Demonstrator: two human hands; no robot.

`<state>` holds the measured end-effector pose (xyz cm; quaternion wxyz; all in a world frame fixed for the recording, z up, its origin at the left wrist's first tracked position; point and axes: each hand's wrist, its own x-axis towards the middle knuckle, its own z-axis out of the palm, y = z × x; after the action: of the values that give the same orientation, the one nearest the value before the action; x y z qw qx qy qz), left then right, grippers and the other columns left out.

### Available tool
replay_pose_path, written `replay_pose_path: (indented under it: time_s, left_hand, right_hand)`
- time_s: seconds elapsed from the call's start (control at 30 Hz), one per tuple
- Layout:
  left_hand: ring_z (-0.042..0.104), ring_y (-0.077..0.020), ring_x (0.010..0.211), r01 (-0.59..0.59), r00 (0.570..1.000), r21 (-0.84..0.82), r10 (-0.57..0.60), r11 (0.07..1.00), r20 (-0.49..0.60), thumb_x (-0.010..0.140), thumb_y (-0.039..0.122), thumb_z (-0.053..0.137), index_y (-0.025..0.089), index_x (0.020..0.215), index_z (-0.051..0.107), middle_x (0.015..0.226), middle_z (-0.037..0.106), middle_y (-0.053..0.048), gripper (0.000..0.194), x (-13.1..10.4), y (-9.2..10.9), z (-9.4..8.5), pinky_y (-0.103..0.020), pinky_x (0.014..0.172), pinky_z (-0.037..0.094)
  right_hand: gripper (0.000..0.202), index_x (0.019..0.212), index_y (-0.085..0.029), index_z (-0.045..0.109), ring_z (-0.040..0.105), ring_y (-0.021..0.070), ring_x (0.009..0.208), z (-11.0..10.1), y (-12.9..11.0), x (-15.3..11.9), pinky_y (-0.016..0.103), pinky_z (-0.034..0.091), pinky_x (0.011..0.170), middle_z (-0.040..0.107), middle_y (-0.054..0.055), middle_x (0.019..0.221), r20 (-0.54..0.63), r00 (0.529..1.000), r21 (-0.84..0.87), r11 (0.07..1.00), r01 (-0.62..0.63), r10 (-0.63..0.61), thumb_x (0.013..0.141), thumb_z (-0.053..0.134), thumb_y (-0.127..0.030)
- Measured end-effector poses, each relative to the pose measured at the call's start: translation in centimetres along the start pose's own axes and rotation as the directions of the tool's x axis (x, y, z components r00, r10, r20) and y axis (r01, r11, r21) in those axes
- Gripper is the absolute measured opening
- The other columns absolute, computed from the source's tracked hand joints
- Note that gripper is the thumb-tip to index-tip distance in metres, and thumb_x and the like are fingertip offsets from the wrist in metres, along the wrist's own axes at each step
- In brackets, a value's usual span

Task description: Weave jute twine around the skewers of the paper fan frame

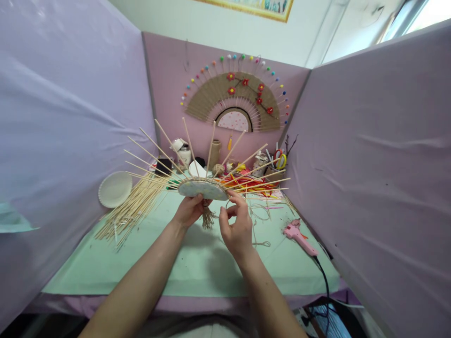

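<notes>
A pale half-round fan base (202,188) with thin wooden sticks (188,136) spreading from its curved edge is raised over the table. My left hand (190,210) grips its lower edge, thumb on the front face. Beneath the base hangs a twine tassel (207,218), beside my left fingers. At the base's right corner my right hand (237,223) has its fingers bent, with the index fingertip at the edge and a strand of twine by the fingers. More loose twine (259,211) lies behind and right of my right hand.
Loose sticks (132,211) and a white plate (115,189) are at the left. A pink glue gun (301,238) with a black cord lies at the right. Behind are jars (185,154), scissors (281,160) and red and orange strips (252,184). A finished fan (239,101) hangs on the pink panel.
</notes>
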<state>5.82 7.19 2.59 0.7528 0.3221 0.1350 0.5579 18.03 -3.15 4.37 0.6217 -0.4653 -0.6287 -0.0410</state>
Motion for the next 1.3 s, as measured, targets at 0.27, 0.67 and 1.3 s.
replay_pose_path:
  time_s: [0.27,0.67,1.3]
  left_hand:
    - [0.063,-0.0169,0.085,0.004,1.0,0.005,-0.004,1.0,0.006,0.053,0.023,0.088,0.017,0.088,0.068,0.087,0.071,-0.002,0.04,0.0,0.0,0.0,-0.031,0.08,0.052]
    - [0.064,-0.0143,0.078,0.007,1.0,-0.013,-0.007,1.0,0.03,0.052,0.024,0.089,0.015,0.085,0.069,0.084,0.072,-0.003,0.04,-0.2,-0.2,0.3,-0.026,0.075,0.05]
    - [0.065,-0.0176,0.09,-0.064,0.987,0.065,0.054,0.996,0.151,0.055,0.015,0.086,0.016,0.084,0.072,0.088,0.073,-0.004,0.032,-0.3,0.2,-0.1,-0.032,0.094,0.047]
  right_hand:
    - [0.034,0.117,-0.022,0.038,0.056,0.0068,0.058,0.2,0.2,0.1,0.027,0.052,0.059,0.049,0.016,0.132,0.082,0.995,0.056,0.997,-0.055,0.05,0.087,0.053,-0.018]
    - [0.037,0.118,-0.022,0.04,0.056,0.0072,0.061,0.3,-0.4,-0.6,0.025,0.051,0.052,0.045,0.018,0.133,-0.001,1.0,0.072,0.997,0.014,-0.014,0.085,0.054,-0.014]
    - [0.048,0.137,-0.019,0.042,0.055,0.0061,0.058,0.1,-1.4,-0.8,0.026,0.055,0.059,0.046,0.019,0.134,-0.014,0.998,-0.047,0.997,-0.069,0.068,0.09,0.049,-0.018]
